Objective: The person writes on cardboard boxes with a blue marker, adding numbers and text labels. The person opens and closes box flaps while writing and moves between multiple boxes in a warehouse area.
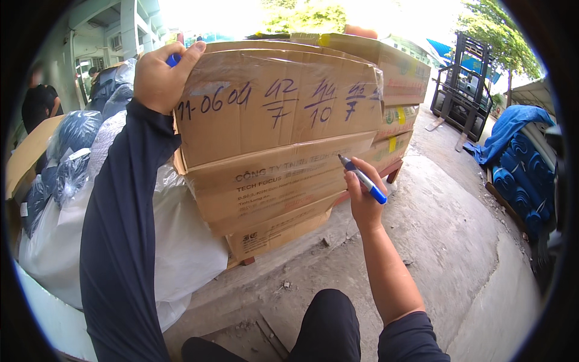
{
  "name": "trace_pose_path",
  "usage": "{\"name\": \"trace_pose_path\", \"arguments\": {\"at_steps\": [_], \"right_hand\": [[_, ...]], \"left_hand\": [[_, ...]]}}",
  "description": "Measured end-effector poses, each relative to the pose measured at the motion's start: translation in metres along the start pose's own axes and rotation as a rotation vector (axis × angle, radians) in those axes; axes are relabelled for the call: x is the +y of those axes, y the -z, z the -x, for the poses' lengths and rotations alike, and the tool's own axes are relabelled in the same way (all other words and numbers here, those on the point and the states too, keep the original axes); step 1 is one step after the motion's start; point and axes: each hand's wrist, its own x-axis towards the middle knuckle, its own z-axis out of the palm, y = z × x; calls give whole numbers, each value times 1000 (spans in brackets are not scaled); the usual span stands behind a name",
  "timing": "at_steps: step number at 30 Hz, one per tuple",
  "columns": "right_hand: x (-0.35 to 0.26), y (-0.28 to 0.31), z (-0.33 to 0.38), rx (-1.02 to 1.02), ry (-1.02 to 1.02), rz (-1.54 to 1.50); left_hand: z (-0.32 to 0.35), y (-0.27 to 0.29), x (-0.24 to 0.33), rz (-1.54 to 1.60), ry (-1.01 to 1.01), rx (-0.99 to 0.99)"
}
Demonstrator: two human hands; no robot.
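Note:
My left hand [158, 77] grips the top left corner of a brown cardboard box [277, 102] and pinches a small blue marker cap [174, 60] against it. Handwritten marks run across the box's front face. My right hand [362, 196] holds a blue marker [363, 178], its tip touching the right edge of the carton [265, 184] just below. Both boxes belong to a stack of cartons resting on a wooden pallet [244, 260].
White and clear sacks of blue fabric [72, 151] are piled at the left. Blue rolls under a blue tarp [512, 157] lie at the right, and a forklift [461, 78] stands behind. A person [39, 99] stands far left. Concrete ground [446, 241] lies in front.

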Motion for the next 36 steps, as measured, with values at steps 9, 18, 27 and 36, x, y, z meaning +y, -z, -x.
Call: {"name": "trace_pose_path", "arguments": {"at_steps": [9,18,27,36], "right_hand": [[-2,-34,11,-58,90,23],[9,-28,-5,-32,136,62],[10,-35,-15,-44,196,162],[15,-34,-14,-78,238,269]], "left_hand": [[1,-2,3,-19,-9,27],[2,-8,-1,22,-35,95],[0,-3,2,-46,53,27],[0,-3,0,-48,37,42]]}}
